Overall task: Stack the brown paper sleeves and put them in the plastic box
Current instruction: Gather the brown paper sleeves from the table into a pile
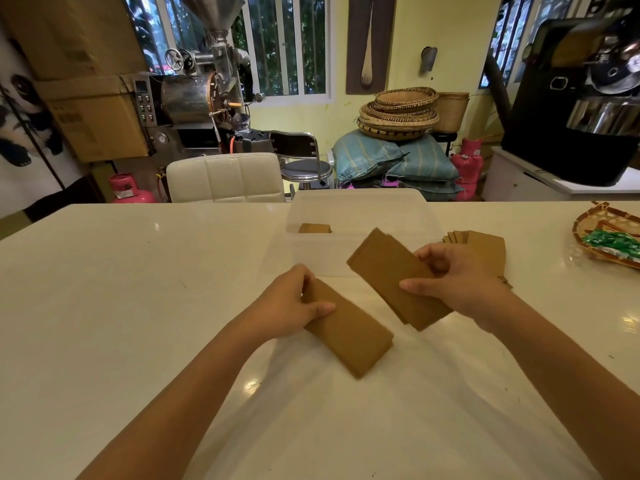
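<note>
My left hand (294, 303) grips one end of a flat stack of brown paper sleeves (353, 336) that slants toward me over the white table. My right hand (453, 282) holds a second stack of brown sleeves (384, 271) raised above the table, its far end pointing at the clear plastic box (360, 209). Inside the box, at its left, lies a small pile of sleeves (314, 228). A fanned pile of loose sleeves (485, 242) rests on the table behind my right hand, partly hidden by it.
A woven tray (585, 223) holding green packets sits at the table's right edge. A white padded chair (225, 176) stands behind the table's far edge, with a metal stool and sacks beyond it.
</note>
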